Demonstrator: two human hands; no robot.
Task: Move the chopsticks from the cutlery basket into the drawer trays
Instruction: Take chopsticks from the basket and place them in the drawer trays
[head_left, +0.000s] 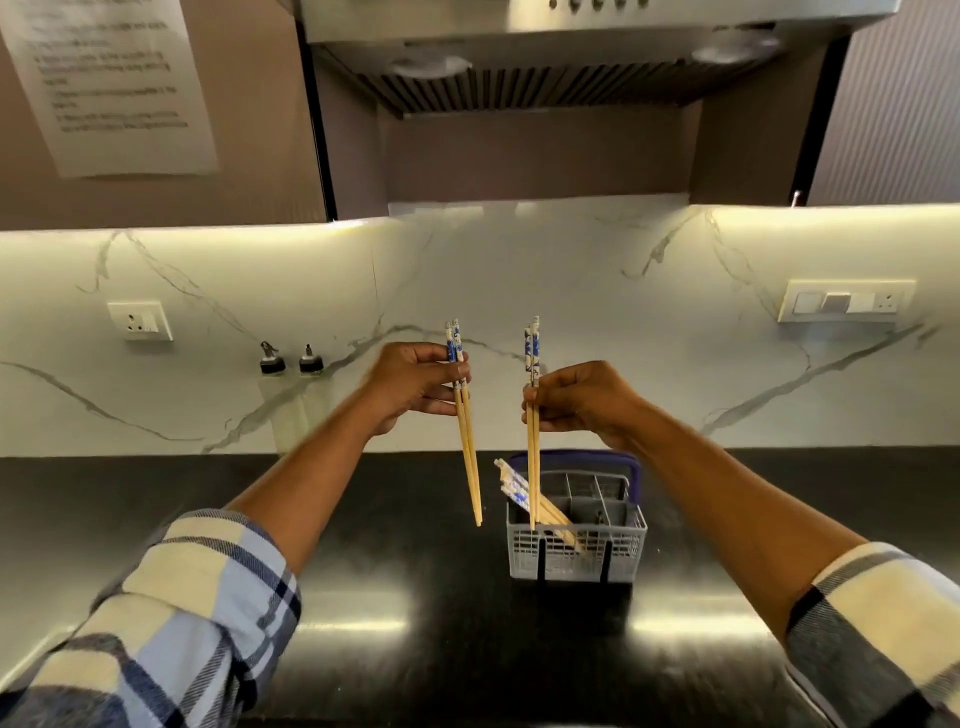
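My left hand (415, 387) pinches a pair of wooden chopsticks (469, 452) with blue-and-white tops, held upright above the black counter, left of the basket. My right hand (584, 402) pinches a second pair of chopsticks (533, 467), whose tips hang in front of the grey cutlery basket (576, 551). Several more chopsticks (519, 491) lean in the basket's left compartment, tops pointing up and left. The basket has a blue handle (631, 467). No drawer or tray is in view.
The glossy black counter (363, 545) runs under both arms. Two small dark-capped bottles (291, 361) stand at the marble backsplash on the left. Wall sockets (140, 320) sit left and right. A range hood (545, 62) hangs overhead.
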